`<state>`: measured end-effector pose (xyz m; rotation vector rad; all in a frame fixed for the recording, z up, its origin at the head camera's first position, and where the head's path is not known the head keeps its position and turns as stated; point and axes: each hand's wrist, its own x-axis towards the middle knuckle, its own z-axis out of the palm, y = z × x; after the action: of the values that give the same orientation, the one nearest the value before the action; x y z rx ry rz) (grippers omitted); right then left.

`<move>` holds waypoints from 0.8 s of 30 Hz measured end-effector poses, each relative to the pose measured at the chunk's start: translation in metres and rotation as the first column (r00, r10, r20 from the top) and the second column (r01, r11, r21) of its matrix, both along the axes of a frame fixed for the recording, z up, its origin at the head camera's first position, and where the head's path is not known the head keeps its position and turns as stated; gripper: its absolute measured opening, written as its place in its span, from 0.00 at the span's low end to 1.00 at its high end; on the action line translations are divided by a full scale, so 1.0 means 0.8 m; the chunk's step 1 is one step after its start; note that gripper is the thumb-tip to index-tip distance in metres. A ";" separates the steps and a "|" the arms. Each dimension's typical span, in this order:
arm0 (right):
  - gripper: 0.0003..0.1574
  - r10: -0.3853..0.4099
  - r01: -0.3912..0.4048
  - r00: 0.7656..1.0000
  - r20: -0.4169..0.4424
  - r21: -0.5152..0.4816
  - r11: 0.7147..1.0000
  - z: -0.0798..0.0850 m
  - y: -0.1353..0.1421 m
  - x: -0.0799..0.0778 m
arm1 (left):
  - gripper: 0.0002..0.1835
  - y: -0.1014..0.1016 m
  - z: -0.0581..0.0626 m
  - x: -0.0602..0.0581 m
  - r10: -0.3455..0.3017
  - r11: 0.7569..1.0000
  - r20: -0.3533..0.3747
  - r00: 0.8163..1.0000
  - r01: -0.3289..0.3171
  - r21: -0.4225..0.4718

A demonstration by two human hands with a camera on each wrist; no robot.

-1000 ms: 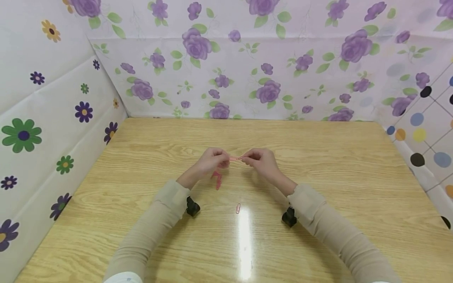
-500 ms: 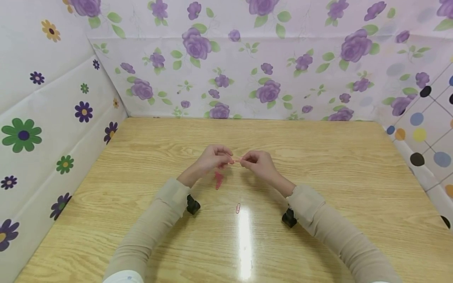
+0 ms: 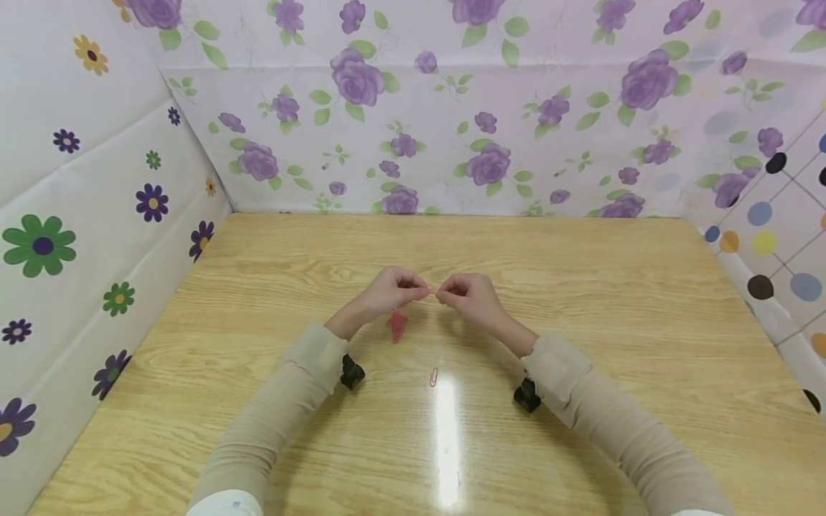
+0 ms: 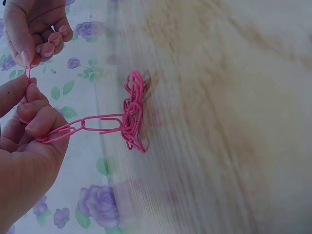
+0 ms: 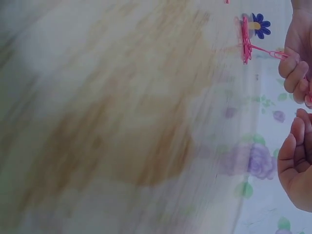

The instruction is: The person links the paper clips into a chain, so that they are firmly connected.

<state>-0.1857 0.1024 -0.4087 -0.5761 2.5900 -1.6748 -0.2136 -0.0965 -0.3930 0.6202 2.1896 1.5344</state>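
Note:
My left hand (image 3: 390,290) pinches a pink paper clip between thumb and forefinger, and its lower fingers curl round linked clips. From those fingers a chain of pink paper clips (image 4: 102,123) runs down to a heap of linked clips (image 4: 132,114) on the table. Facing it, my right hand (image 3: 472,295) pinches the other end of a pink paper clip (image 4: 28,72) that spans the small gap between both hands. In the right wrist view, the right hand (image 5: 298,163) shows curled fingers, its fingertips partly out of frame.
A single pink paper clip (image 3: 434,377) lies on the wooden table (image 3: 581,287), nearer the person than the hands. A black wrist camera (image 3: 351,374) hangs under the left cuff, another black camera (image 3: 527,395) under the right. Patterned sheets (image 3: 413,107) stand behind and at both sides.
The hands have come slightly closer, with less of the clip showing between the fingertips. The hanging chain has shifted a little; the loose clip stays where it was.

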 end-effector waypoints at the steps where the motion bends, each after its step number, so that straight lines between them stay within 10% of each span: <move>1: 0.05 0.002 -0.003 1.000 0.005 0.011 1.000 0.000 0.001 0.001 | 0.11 0.000 0.000 0.000 0.004 1.000 -0.007 1.000 -0.004 -0.003; 13: 0.05 0.223 -0.240 0.970 0.096 0.230 0.943 -0.004 0.015 0.021 | 0.13 -0.012 -0.003 -0.005 0.068 0.998 -0.021 0.997 -0.068 0.005; 24: 0.12 0.393 -0.427 0.899 0.191 0.189 0.884 -0.013 0.015 0.040 | 0.12 -0.010 -0.006 -0.008 0.072 0.997 -0.020 0.997 -0.073 -0.022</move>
<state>-0.1534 0.1142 -0.4188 -0.8763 2.2979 -1.2197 -0.2199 -0.1042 -0.3977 0.5562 2.2641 1.5429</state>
